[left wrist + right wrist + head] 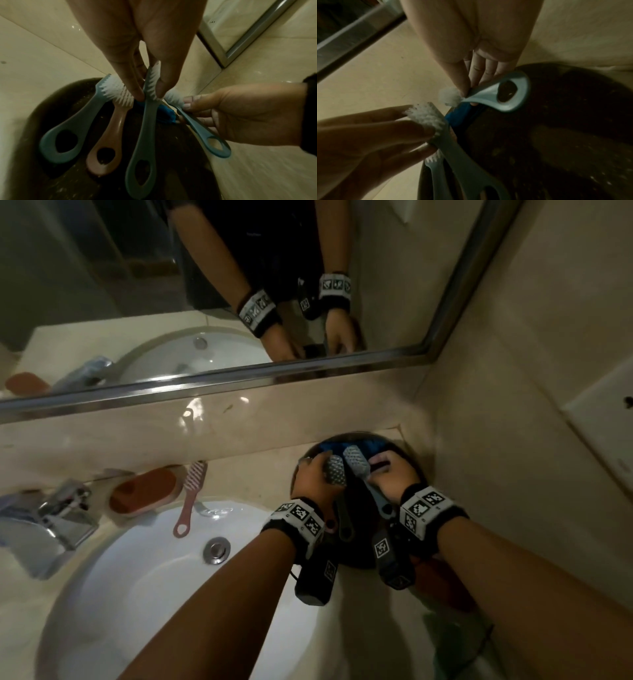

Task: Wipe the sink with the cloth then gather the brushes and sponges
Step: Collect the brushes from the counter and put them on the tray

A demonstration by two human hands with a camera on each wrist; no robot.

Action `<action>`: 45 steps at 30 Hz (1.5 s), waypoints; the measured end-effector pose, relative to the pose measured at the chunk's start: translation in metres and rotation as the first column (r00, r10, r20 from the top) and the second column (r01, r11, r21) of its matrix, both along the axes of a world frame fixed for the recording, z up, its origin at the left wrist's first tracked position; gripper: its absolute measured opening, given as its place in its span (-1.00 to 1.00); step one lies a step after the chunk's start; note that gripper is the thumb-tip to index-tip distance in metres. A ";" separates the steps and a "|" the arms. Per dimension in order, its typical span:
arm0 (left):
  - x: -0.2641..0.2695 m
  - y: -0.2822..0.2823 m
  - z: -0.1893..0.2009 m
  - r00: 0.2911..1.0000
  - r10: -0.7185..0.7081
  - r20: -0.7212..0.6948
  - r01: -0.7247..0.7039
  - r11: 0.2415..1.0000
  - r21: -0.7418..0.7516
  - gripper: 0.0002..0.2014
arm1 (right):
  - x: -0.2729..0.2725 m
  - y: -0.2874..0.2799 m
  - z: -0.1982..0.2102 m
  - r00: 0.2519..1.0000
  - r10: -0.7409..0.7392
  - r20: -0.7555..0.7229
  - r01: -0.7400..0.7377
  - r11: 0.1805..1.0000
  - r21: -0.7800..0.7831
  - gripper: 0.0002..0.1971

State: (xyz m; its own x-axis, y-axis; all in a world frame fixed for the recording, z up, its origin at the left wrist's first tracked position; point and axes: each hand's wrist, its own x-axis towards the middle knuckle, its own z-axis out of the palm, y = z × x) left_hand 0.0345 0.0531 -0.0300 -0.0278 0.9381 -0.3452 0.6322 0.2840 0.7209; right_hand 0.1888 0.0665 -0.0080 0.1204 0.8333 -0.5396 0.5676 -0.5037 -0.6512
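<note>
A dark round bowl (359,556) sits in the counter's right corner, with a blue cloth (329,447) at its far side. My left hand (318,470) pinches the bristle head of a grey-blue brush (147,121) over the bowl. My right hand (380,474) pinches the neck of a lighter blue brush (496,94) beside it. A blue brush (75,128) and a pink brush (109,142) lie inside the bowl. Another pink brush (190,498) and an orange sponge (144,491) lie on the counter behind the white sink (154,594).
A chrome faucet (58,518) stands at the left of the sink. A mirror (239,302) runs along the back wall, and a tiled wall closes the right side. A second orange sponge (442,583) lies under my right forearm.
</note>
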 end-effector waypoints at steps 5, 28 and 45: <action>0.007 0.025 -0.009 0.999 -0.026 -0.030 0.027 0.999 0.038 -0.34 | 0.000 0.012 -0.018 0.997 -0.030 -0.075 0.032 0.999 0.016 -0.65; 0.001 0.042 -0.017 0.905 -0.292 -0.308 0.246 0.952 -0.179 -0.45 | -0.002 0.016 -0.050 0.989 0.120 0.091 -0.116 0.992 -0.047 -0.67; -0.009 0.022 0.011 0.812 -0.385 -0.439 0.352 0.922 -0.158 -0.42 | 0.006 0.008 -0.023 0.940 0.278 0.199 -0.273 0.961 -0.052 -0.58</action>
